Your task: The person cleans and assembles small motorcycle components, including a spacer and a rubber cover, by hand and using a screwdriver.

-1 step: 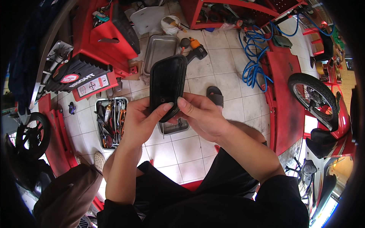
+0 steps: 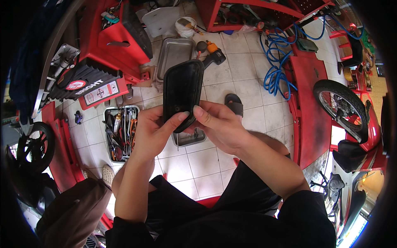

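Observation:
A black, shallow, tray-like cover [image 2: 182,87] with rounded corners and a raised rim is held up in front of me, tilted slightly. My left hand [image 2: 151,130] grips its lower left part, thumb pressed on the inner face near the bottom. From the other side my right hand [image 2: 221,126] pinches the lower right edge, thumb on the rim and fingers curled behind. Most of the fingertips are hidden behind the cover. Beneath the hands, partly covered by them, a small grey metal tray [image 2: 190,139] rests on the tiled floor.
Hand tools [image 2: 124,128] fill a tray at left. Beyond the cover are a larger metal pan [image 2: 173,51], an orange-and-black power tool [image 2: 215,53] and a white bucket [image 2: 185,27]. Blue hose [image 2: 275,62] coils at right near a motorcycle wheel [image 2: 342,105]. Someone's brown trouser leg [image 2: 74,211] shows lower left.

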### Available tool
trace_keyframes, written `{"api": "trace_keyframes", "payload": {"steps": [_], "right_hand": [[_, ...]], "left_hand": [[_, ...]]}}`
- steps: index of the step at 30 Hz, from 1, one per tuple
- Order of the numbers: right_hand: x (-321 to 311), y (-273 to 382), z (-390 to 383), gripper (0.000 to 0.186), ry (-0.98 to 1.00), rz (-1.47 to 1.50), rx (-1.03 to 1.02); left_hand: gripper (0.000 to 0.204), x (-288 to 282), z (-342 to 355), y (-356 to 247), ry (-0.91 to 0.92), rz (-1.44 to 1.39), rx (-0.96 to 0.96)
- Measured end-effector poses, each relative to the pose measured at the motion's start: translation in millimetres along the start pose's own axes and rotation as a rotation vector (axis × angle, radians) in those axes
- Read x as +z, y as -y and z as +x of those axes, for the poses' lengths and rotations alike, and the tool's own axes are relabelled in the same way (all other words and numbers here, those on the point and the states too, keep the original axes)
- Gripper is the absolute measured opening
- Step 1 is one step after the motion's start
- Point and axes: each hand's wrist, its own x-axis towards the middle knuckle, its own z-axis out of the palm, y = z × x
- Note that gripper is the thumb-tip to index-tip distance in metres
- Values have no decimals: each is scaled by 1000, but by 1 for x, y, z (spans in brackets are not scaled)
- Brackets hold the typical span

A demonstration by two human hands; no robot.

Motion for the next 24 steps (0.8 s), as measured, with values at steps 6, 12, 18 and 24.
{"api": "trace_keyframes", "payload": {"steps": [6, 12, 18, 24], "right_hand": [[1, 0, 0, 34, 32, -22, -37], [-5, -6, 2, 32, 18, -35, -25], [-2, -6, 3, 36, 58, 93, 5], [-2, -5, 5, 41, 71, 62, 6]], "left_hand": [[18, -1, -1, -1, -3, 6, 23], [20, -2, -2, -4, 20, 8, 5], [21, 0, -2, -6, 20, -3, -4], [21, 1, -3, -7, -1, -27, -1]]}}
